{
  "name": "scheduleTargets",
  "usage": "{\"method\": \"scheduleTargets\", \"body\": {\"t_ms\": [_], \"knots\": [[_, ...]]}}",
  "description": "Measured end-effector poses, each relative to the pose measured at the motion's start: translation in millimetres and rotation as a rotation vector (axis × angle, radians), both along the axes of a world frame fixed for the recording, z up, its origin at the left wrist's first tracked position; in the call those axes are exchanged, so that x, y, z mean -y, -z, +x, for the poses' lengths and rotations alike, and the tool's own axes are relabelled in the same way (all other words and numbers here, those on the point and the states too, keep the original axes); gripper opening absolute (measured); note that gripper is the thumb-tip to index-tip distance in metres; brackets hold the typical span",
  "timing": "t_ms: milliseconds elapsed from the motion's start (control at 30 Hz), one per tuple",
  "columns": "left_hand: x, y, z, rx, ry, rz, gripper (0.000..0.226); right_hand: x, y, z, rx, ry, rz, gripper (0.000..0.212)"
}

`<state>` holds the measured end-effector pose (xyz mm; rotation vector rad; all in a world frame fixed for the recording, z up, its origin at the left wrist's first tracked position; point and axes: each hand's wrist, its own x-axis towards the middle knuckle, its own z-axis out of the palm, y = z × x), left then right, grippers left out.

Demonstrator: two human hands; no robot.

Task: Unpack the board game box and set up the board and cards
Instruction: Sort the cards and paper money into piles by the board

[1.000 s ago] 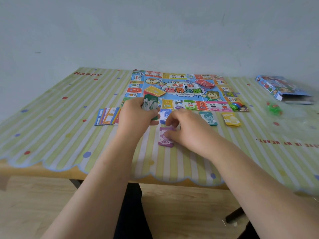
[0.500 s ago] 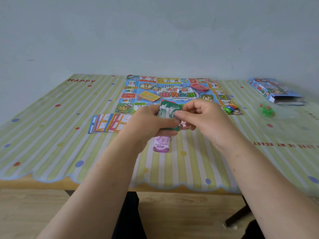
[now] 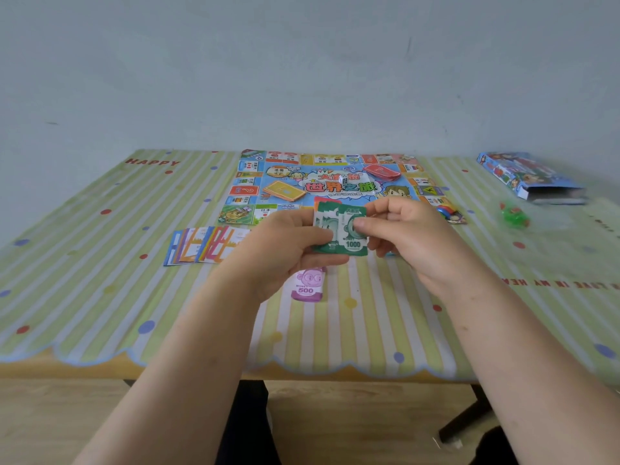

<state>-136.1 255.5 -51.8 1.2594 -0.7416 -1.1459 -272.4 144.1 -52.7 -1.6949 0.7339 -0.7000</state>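
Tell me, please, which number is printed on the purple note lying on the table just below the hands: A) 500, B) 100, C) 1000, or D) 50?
A: the purple note reads 500, whereas 1000 is printed on the green notes that the left hand and right hand hold.

A wooden table (image 3: 188,371) is covered by a tablecloth (image 3: 84,263) with pale green and white stripes, scattered red, blue and yellow dots and a scalloped blue border along the table's near edge. Red lettering reading HAPPY (image 3: 152,161) sits at the table's far left corner, and more red lettering (image 3: 553,283), upside down, runs toward its right side. Behind the table rises a plain pale grey-blue wall (image 3: 302,62); below it lies a light wooden floor (image 3: 352,421), with a dark table leg (image 3: 466,421) slanting under its right side.
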Motion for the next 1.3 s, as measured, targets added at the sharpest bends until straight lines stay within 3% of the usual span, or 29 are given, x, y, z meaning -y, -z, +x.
{"method": "scheduleTargets", "body": {"t_ms": [267,467,767,900,1200,1300], "knots": [[2.3,3.1,-1.0,0.110,-0.106,0.001,0.021,3.8,0.8,-1.7,0.002,-0.022,0.015,0.015],[0.6,-0.8,-3.5,0.022,-0.019,-0.033,0.023,6.2,3.2,-1.5,0.007,0.032,0.042,0.012],[-0.5,2.3,-5.3,0.161,-0.096,-0.011,0.017,4.7,2.3,-4.5,0.006,-0.042,0.069,0.015],[-1.4,0.9,-7.9,0.113,-0.039,0.021,0.016,6.5,4.1,-6.2,-0.018,0.013,0.040,0.011],[-0.2,1.9,-10.8,0.229,-0.114,0.010,0.013,5.7,4.3,-8.4,-0.005,-0.054,0.094,0.001],[0.2,2.2,-10.9,0.217,-0.136,0.010,0.012,5.0,4.9,-8.8,-0.003,-0.032,0.065,0.010]]}}
